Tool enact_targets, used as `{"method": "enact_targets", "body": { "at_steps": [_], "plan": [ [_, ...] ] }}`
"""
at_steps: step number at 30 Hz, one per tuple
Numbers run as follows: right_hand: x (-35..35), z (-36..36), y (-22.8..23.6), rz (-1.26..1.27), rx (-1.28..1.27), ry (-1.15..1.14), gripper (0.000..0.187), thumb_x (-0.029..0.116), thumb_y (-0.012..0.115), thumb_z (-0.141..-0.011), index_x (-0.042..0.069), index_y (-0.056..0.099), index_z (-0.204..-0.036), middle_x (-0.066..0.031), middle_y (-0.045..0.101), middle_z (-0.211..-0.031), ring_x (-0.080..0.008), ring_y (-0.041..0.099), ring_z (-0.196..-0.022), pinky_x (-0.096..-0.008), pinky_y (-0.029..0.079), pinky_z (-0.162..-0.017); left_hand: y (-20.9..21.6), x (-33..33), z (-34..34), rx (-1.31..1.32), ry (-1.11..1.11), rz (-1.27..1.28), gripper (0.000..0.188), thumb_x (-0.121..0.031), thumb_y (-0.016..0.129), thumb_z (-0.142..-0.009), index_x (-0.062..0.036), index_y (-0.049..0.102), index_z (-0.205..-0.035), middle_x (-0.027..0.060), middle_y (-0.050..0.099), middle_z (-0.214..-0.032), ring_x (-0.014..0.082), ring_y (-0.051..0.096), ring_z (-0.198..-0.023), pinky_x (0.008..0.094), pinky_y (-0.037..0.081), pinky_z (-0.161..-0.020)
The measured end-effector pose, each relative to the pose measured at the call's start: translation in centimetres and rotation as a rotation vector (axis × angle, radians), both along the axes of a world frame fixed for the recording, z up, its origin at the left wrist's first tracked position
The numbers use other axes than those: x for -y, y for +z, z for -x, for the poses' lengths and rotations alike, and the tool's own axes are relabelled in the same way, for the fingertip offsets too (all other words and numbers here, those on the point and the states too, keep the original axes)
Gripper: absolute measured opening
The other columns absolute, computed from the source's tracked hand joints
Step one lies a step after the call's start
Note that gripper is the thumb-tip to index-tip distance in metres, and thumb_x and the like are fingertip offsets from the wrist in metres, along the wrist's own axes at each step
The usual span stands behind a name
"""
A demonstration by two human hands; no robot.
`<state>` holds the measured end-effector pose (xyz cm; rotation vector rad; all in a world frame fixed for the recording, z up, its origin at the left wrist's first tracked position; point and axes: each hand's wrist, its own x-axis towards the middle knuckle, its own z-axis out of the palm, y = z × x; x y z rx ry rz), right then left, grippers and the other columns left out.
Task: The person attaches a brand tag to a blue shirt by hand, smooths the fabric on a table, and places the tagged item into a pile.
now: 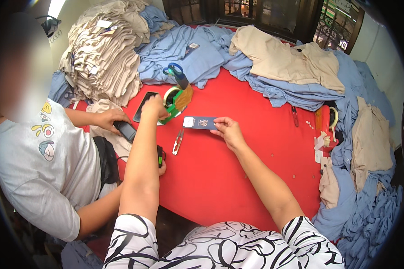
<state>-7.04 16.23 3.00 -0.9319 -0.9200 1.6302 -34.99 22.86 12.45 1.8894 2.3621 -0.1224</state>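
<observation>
My right hand (229,132) pinches the right end of a dark blue hang tag (201,123) with a white label on its left end. Just below the tag lie small thread snips (178,141). My left hand (154,106) reaches forward between a dark phone-like slab (143,105) and a green tape dispenser (178,104). Its fingers are curled by the dispenser's near side; what they grip is hidden. Blue-handled scissors (174,71) stand behind the dispenser.
On my left a person's hand (114,120) holds a grey handheld device (125,131); the other hand (162,167) is by a black device (160,157). A beige garment stack (105,58), blue shirts (188,47) and a red dispenser (326,121) edge the red table (238,188).
</observation>
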Motion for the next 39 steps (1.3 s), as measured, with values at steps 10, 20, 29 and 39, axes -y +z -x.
{"method": "enact_targets", "body": {
  "at_steps": [10,20,29,39],
  "plan": [
    [-3.4,5.4,-1.4,0.099,0.146,0.208,0.019,-0.005,0.054,-0.094,-0.006,0.062,-0.112,-0.0130,0.064,-0.105,-0.0189,0.069,-0.084,-0.0261,0.061,-0.074,0.2,-1.3,3.8,0.279,-0.088,-0.107,0.098,-0.023,0.093,-0.057,0.0010,0.043,-0.138,0.0271,0.063,-0.123,0.0401,0.060,-0.117,0.0446,0.049,-0.098],
    [-7.6,10.4,-0.2,0.085,0.296,0.366,0.046,-0.006,0.049,-0.092,-0.004,0.048,-0.137,-0.0174,0.061,-0.132,-0.0249,0.069,-0.093,-0.0323,0.059,-0.075,-1.7,-1.9,2.4,0.241,-0.056,-0.037,0.112,-0.025,0.093,-0.058,-0.0039,0.031,-0.149,0.0275,0.062,-0.125,0.0391,0.060,-0.119,0.0430,0.048,-0.100],
    [-2.4,2.3,5.5,-0.478,0.726,0.311,0.035,-0.002,0.047,-0.088,0.002,0.063,-0.119,-0.0163,0.068,-0.104,-0.0300,0.067,-0.095,-0.0378,0.053,-0.081,-3.9,0.2,0.1,0.264,0.018,-0.195,0.110,-0.020,0.090,-0.062,-0.0085,0.027,-0.152,0.0226,0.056,-0.133,0.0405,0.056,-0.121,0.0455,0.047,-0.100],
    [18.8,-12.8,27.7,-1.609,0.523,0.099,0.026,0.013,0.067,-0.080,0.010,0.073,-0.105,-0.0096,0.066,-0.085,-0.0227,0.060,-0.067,-0.0354,0.045,-0.051,-2.2,-0.9,-18.4,0.435,-0.448,-0.900,0.035,-0.017,0.073,-0.081,-0.0067,0.060,-0.112,0.0156,0.057,-0.114,0.0369,0.054,-0.107,0.0472,0.044,-0.092]
  ]
}}
